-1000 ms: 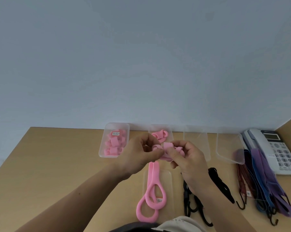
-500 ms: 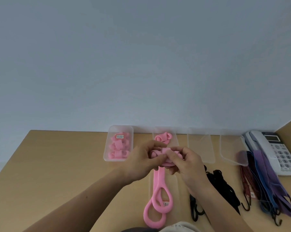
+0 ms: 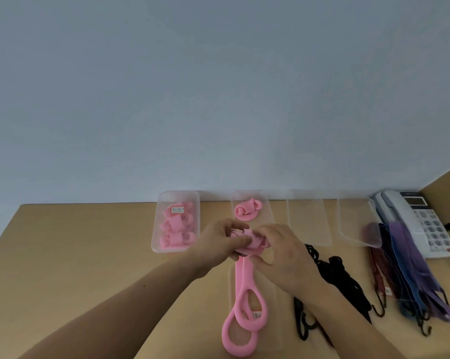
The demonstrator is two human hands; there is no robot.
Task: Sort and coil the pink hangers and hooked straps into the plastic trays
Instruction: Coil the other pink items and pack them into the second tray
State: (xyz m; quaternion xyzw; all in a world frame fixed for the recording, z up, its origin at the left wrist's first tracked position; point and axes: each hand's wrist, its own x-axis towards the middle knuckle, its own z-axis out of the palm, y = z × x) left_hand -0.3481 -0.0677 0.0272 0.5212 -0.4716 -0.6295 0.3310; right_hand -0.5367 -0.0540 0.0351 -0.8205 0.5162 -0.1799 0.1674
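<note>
Little has changed in the last second: the left hand [image 3: 220,242] and right hand [image 3: 283,255] still pinch the half-coiled hanger [image 3: 252,240] between them, above the bench [image 3: 89,255], just before the tray [image 3: 268,221] that holds one coil. The coiling seems almost done.

1. My L hand [image 3: 218,242]: fingers [image 3: 233,226] curled, thumb + fingers pinching the L side of the pink hanger [image 3: 253,240] coil.
2. My R hand [image 3: 286,257]: back of hand twd cam, fingers curled over the coil's R side, thumb lower, under it.
3. Both hands meet mid-frame, fingertips close together w/ the coil between.
4. L forearm [image 3: 120,307]: bare, in from bottom-L, runs diagonally up to wrist.
5. R forearm [image 3: 348,322]: bare, in from bottom-R, angled up + inward.
</note>
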